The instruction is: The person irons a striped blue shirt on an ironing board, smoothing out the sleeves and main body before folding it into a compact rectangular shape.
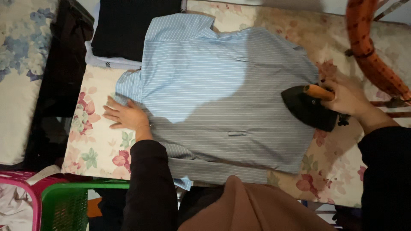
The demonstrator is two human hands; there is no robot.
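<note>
Striped shirt (214, 85) lies spread flat on flowered surface (98, 145). Left hand (124, 116), open, presses shirt's edge; right hand (349, 99) grips iron (308, 109) at opposite edge. Ironing midway, judging by faint creases left.

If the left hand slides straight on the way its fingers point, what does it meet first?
The left hand points toward the picture's left, across the flowered cloth. That way looks free up to the cloth's edge, where a dark garment lies; depth there is unclear.
</note>
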